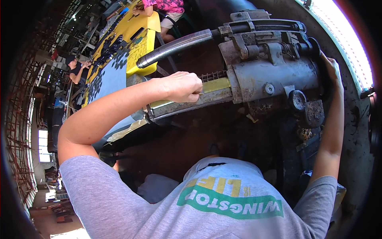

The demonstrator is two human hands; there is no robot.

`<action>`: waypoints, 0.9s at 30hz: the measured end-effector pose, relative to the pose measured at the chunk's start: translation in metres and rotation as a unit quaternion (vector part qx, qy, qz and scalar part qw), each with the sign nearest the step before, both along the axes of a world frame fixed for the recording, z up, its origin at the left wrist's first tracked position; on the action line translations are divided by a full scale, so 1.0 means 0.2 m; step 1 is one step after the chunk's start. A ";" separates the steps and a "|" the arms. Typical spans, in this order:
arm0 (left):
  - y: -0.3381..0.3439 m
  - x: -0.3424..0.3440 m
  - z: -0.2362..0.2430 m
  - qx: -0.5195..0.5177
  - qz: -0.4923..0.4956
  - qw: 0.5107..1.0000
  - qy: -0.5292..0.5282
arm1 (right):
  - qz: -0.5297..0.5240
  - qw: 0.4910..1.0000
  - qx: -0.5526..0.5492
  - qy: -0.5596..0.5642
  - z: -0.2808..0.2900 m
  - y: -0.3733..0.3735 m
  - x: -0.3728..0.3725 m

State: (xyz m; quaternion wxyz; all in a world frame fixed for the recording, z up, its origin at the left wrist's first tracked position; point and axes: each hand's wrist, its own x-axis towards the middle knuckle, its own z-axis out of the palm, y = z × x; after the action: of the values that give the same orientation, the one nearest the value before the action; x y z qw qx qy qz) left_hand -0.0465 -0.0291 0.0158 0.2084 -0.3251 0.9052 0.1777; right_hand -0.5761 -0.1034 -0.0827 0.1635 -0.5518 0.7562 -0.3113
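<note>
An old grey metal machine (274, 75) with a thick rounded body stands in front of me. A long bed (195, 107) with a yellow strip (217, 85) along it juts out to its left. Over this bed is my left hand (184, 86), its fingers curled closed; whatever they pinch is hidden. Behind the hand runs a ridged, screw-like rod (213, 75). My right hand (333, 71) reaches round the machine's right end and grips the edge of a dark wheel (326, 81), with most of its fingers out of sight.
A shiny metal cylinder (175, 48) sticks out left above the bed. Beyond it, a yellow-covered table (144, 38) bears many small dark pieces (95, 85). One person (163, 10) in pink sits at its far end; another (75, 69) works at its left side. A wall rises at right.
</note>
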 end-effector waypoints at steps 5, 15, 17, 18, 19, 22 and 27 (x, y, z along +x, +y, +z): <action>0.00 0.00 0.02 0.005 -0.011 1.000 -0.008 | -0.008 0.977 -0.116 -0.178 -0.10 0.13 0.06; -0.02 0.02 0.01 0.018 -0.017 0.998 0.065 | -0.038 0.951 -0.253 -0.172 -1.16 0.52 -0.47; -0.01 0.02 0.03 0.022 -0.015 0.998 0.058 | -0.097 0.952 -0.220 -0.191 -1.26 0.56 -0.54; 0.00 0.03 0.02 0.025 -0.004 0.998 0.062 | -0.094 0.951 -0.222 -0.192 -1.22 0.56 -0.51; 0.01 0.05 0.02 0.023 0.004 0.998 0.060 | -0.121 0.927 -0.188 -0.302 -1.11 0.57 -0.42; 0.03 0.09 0.01 0.048 0.058 0.995 0.070 | -0.095 0.938 -0.257 -0.213 -0.40 0.51 0.01; 0.04 0.08 -0.02 -0.003 0.027 0.991 0.131 | -0.010 0.996 -0.082 -0.023 -0.05 0.08 -0.20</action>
State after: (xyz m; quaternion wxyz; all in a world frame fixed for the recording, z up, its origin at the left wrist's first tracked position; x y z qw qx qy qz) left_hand -0.0295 -0.0205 0.0110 0.0820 -0.3240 0.9160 0.2220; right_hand -0.6161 -0.0876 -0.0935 0.1315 -0.5486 0.7295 -0.3866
